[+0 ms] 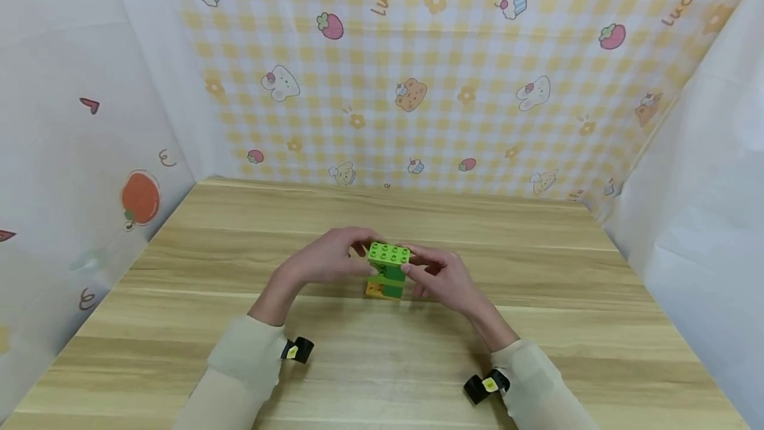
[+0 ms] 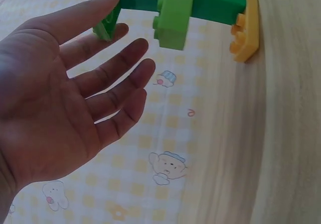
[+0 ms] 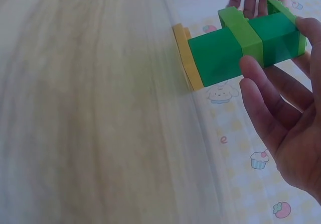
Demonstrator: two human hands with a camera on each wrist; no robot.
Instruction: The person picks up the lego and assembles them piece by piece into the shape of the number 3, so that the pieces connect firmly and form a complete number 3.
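A small tower of toy building bricks (image 1: 389, 254) stands upright between the two hands. From bottom to top it has a yellow studded plate (image 3: 186, 58), a dark green brick (image 3: 216, 58), a light green one (image 3: 247, 35), another dark green one (image 3: 273, 39) and a light green studded top. At the top piece's left end, the left hand (image 1: 334, 256) pinches with thumb and index finger; its other fingers spread loosely, as the left wrist view (image 2: 65, 103) shows. From the right side, the right hand (image 1: 444, 277) grips the top piece, its lower fingertips beside the middle brick.
The tower is on a wooden table (image 1: 382, 363). Behind it hangs a yellow checked cloth (image 1: 382, 52) with printed cartoons, and white cloth walls (image 1: 704, 231) enclose both sides. Each wrist wears a black camera (image 1: 303, 349) on a strap.
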